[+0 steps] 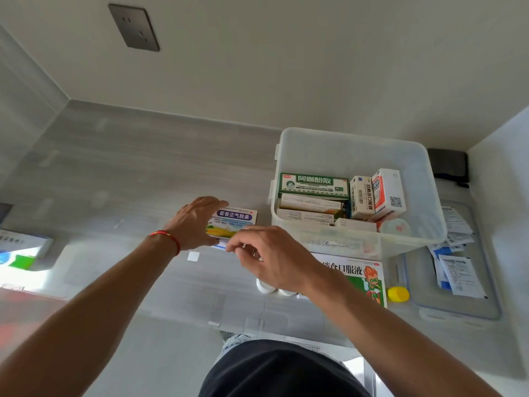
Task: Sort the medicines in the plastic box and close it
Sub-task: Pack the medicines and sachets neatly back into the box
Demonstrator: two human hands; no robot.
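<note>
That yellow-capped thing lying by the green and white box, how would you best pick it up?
Take the yellow cap across its rounded sides, coming from above. It lies in the gap between the green and white box and the lid, so a sideways approach looks cramped. What is under the cap is hidden.

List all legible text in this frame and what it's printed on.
"阿咖酚散": green box in the plastic box.
"双黄连口服液": upright white carton beside it.
"藿香正气胶囊": purple-banner box at the left hand.
"食口服液" (start hidden): cartoon box behind the right hand.
Sachets, fine print, QR code: unreadable.
</note>
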